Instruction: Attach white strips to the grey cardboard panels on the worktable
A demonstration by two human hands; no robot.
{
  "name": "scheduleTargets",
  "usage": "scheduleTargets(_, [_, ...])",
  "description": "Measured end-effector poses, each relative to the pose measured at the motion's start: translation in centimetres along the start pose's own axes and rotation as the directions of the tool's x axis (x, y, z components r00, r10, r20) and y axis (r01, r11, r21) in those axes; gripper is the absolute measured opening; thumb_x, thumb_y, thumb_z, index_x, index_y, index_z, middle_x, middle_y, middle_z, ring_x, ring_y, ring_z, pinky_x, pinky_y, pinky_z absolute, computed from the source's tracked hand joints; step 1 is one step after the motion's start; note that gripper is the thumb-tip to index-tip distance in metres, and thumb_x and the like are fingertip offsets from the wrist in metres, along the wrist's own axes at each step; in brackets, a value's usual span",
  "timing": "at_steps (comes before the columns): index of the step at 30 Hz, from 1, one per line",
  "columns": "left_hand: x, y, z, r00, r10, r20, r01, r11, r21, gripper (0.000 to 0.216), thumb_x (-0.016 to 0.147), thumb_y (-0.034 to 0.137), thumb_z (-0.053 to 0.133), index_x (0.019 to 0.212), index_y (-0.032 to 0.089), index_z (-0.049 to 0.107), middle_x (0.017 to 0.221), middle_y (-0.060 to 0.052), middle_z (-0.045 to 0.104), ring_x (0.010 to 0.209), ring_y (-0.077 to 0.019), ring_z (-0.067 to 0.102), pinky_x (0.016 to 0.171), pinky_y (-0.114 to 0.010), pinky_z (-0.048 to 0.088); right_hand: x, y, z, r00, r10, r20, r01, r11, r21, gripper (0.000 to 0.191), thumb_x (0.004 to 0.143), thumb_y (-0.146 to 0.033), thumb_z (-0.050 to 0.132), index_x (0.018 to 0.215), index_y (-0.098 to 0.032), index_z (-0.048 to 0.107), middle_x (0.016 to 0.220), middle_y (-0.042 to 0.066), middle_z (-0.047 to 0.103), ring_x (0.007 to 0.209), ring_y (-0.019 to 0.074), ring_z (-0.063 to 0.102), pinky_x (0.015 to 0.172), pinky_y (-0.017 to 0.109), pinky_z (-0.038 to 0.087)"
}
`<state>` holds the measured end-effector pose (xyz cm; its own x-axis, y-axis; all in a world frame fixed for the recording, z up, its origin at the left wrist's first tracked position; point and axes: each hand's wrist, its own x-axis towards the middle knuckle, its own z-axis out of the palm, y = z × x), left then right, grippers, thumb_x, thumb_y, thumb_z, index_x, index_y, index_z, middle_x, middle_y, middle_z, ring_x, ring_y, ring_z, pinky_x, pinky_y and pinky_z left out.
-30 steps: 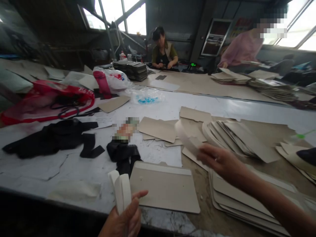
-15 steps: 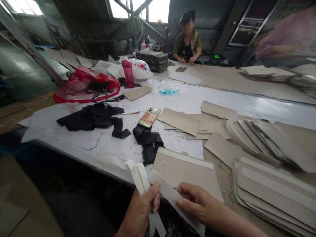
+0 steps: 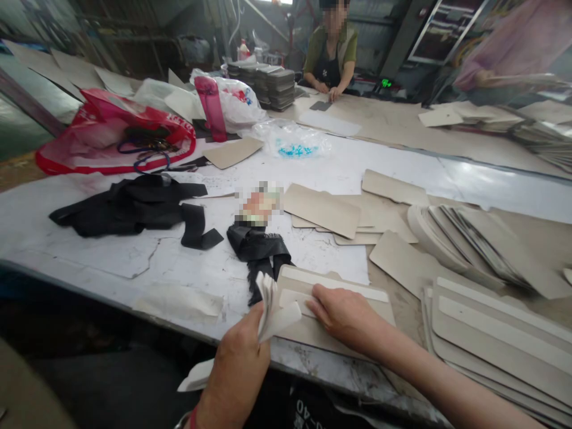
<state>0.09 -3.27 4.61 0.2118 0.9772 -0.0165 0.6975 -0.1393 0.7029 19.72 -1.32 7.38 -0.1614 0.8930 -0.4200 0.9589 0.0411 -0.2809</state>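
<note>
My left hand [image 3: 241, 360] grips a bundle of white strips [image 3: 267, 298] at the table's front edge. Their upper ends fan out above the fist, and a tail pokes out below my wrist. Over a beige board panel [image 3: 308, 326], my right hand [image 3: 342, 310] has its fingertips closed on a single white strip [image 3: 291, 298] lying against the panel's face. Another pale band [image 3: 375, 292] runs along the panel's far edge. My right fingers partly cover the single strip.
Stacked beige panels [image 3: 504, 339] sit at right, with fanned boards [image 3: 482, 250] behind. Black fabric strips [image 3: 129, 205] and a blurred-out phone [image 3: 259, 205] lie left and centre. A red bag [image 3: 67, 146] is farther back. A co-worker [image 3: 333, 53] sits across the table; another person [image 3: 504, 53] stands right.
My right hand has moved up and forward, carrying a white strip onto the panel. My left hand has turned, with its bundle now fanned upward. The view has tilted down.
</note>
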Motion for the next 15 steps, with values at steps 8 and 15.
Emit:
scheduleTargets(8, [-0.8,-1.9,3.0,0.810,0.584,-0.057,-0.517,0.757,0.399,0.041,0.085,0.002,0.031,0.115,0.012,0.056,0.112,-0.014,0.055,0.110,-0.0260,0.047,0.091,-0.041,0.044,0.8,0.2,0.4,0.999,-0.024,0.025,0.026,0.996,-0.089,0.023,0.094,-0.035,0.041,0.089,-0.018,0.056,0.079,0.011,0.069,0.073,0.0272,0.066,0.057,0.030,0.037])
scheduleTargets(15, [-0.7,-2.4,3.1,0.819,0.573,0.022,-0.530,0.741,0.413,0.039,0.088,0.004,0.031,0.116,0.014,0.057,0.117,-0.013,0.050,0.113,-0.0255,0.045,0.095,-0.040,0.039,1.4,-0.1,0.3,0.999,-0.020,0.042,0.024,0.995,-0.097,0.024,0.094,-0.035,0.040,0.089,-0.018,0.058,0.079,0.011,0.069,0.073,0.0270,0.066,0.057,0.031,0.040])
